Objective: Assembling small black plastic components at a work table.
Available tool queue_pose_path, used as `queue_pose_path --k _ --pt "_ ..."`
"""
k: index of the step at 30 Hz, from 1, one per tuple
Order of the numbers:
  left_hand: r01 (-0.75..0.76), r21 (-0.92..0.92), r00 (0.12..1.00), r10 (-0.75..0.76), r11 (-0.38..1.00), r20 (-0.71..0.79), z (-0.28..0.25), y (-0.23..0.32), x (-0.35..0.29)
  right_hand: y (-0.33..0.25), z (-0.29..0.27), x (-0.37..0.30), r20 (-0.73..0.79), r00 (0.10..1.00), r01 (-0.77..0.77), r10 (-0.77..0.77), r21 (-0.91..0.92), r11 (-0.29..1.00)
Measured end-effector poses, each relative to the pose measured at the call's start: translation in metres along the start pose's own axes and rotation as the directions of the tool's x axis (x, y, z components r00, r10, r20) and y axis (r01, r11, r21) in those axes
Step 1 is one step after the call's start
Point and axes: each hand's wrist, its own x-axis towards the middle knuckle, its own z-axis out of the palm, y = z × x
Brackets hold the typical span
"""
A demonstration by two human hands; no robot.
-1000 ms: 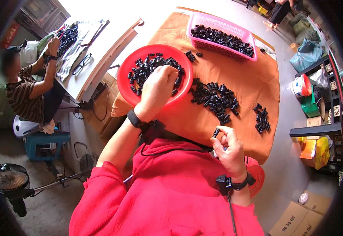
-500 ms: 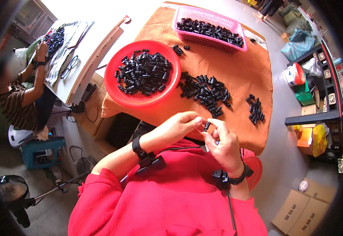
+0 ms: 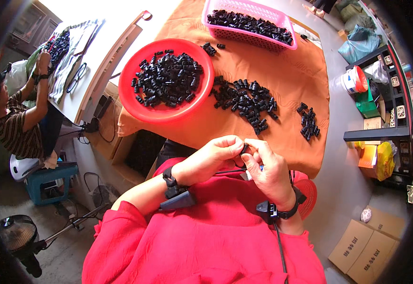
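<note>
Close above the table's near edge, my left hand (image 3: 214,154) and my right hand (image 3: 269,171) meet, fingers closed. A small black cylindrical part (image 3: 244,149) is pinched between their fingertips; its far end is hidden by the fingers. Beyond my hands lies a loose pile of black parts (image 3: 253,105) on an orange cloth (image 3: 287,75). A smaller heap of such parts (image 3: 309,124) sits to the right. At the left, a round red basin (image 3: 129,71) holds many more.
A pink basket (image 3: 258,10) of black parts stands at the table's far side. To the left, another person (image 3: 19,116) works at a white table (image 3: 100,61). A dark shelf (image 3: 381,135) and flat cardboard boxes (image 3: 365,248) are on the right; a fan (image 3: 19,232) is lower left.
The black part has turned between my fingertips and shows less of its length. My left hand has shifted slightly. The whole view has tilted a little, so the table sits higher.
</note>
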Motion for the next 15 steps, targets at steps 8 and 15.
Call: queue_pose_path --k 8,15 --pt "0.039 0.022 0.999 -0.039 0.999 -0.010 0.005 0.014 0.007 0.013 0.002 0.011 0.050 0.984 -0.176 0.169 0.281 0.943" --pt "0.048 -0.011 0.998 -0.047 0.999 0.046 -0.002 0.027 0.025 0.007 -0.011 0.036 0.093 0.973 -0.228 0.210 0.289 0.930"
